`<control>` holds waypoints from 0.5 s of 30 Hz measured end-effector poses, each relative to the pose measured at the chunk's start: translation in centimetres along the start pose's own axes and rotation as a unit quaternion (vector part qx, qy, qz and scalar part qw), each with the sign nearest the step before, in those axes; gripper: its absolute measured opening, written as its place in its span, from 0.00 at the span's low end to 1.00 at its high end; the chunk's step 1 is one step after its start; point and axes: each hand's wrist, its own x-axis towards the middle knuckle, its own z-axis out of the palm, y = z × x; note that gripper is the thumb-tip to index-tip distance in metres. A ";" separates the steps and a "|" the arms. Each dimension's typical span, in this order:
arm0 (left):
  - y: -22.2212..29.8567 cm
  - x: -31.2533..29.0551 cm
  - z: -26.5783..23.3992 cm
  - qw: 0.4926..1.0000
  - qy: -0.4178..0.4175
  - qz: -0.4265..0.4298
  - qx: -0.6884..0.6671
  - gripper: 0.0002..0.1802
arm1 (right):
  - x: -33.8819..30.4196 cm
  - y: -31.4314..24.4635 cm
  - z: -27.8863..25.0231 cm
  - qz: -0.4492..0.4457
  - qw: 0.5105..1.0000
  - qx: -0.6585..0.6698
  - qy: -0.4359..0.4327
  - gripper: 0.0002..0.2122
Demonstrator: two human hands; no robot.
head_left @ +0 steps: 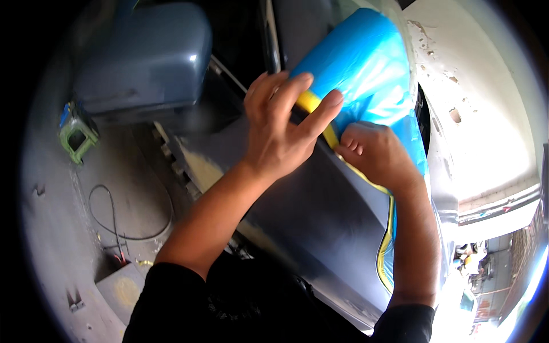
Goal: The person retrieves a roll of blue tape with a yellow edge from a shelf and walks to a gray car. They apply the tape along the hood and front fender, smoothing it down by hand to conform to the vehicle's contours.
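Shiny blue plastic film (377, 63) covers part of a grey car body panel (320, 211). Yellow masking tape (309, 102) runs along the film's edge and curves down the panel toward me. My left hand (277, 126) reaches over the tape at the film's near left corner. Its fingers and thumb are spread, with the yellow strip showing between their tips. Close beside it on the right, my right hand (374, 151) is curled, its lower fingertips against the taped edge. Whatever may be inside those fingers is hidden.
A large grey-blue rounded panel (143, 57) stands at upper left, near a green stand (79, 134). A dark cable (151, 237) loops over the concrete floor. On the right rises a white surface with peeling patches (486, 114). A box-like object (120, 288) lies at lower left.
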 end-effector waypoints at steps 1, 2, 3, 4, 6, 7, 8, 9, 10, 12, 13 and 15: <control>0.2 0.0 0.1 1.000 -0.002 -0.013 -0.008 0.38 | 0.1 0.3 -0.2 -0.014 1.000 0.019 -0.013 0.07; 0.3 -0.4 0.2 1.000 -0.002 -0.016 -0.003 0.37 | 0.1 0.3 -0.2 -0.008 0.999 0.037 -0.026 0.08; 0.1 -0.4 0.5 1.000 0.002 -0.011 -0.001 0.37 | 0.2 0.4 -0.4 -0.002 0.998 0.046 -0.033 0.08; 0.1 -0.4 0.5 1.000 0.005 -0.006 0.001 0.37 | 0.2 0.5 -0.5 0.004 0.998 0.054 -0.040 0.08; 0.2 -0.5 0.3 1.000 0.001 -0.010 0.002 0.36 | 0.5 0.2 -0.6 0.020 0.997 0.044 -0.058 0.08; 0.1 -0.5 0.3 1.000 0.004 -0.010 -0.001 0.36 | 0.6 0.0 -0.7 0.029 0.997 0.039 -0.065 0.08; 0.0 -0.4 0.3 1.000 0.007 -0.011 -0.005 0.36 | 0.8 -0.3 -0.8 0.031 0.997 0.035 -0.068 0.08; -0.2 -0.3 0.2 1.000 0.006 0.009 0.000 0.37 | 0.9 -0.5 -0.8 0.034 0.997 0.031 -0.068 0.08; -0.5 -0.2 0.0 1.000 0.004 0.028 0.004 0.38 | 1.0 -0.6 -0.9 0.037 0.997 0.026 -0.069 0.08; -0.6 0.2 0.0 0.999 0.002 0.048 0.004 0.39 | 1.1 -0.7 -1.1 0.023 0.997 0.013 -0.072 0.09; -0.4 0.5 -0.1 0.999 0.002 0.047 0.000 0.39 | 1.1 -0.7 -1.1 0.016 0.997 0.007 -0.074 0.09; -0.1 1.2 -0.1 0.998 0.001 0.054 -0.011 0.38 | 1.2 -0.2 -0.9 0.012 0.997 0.011 -0.076 0.09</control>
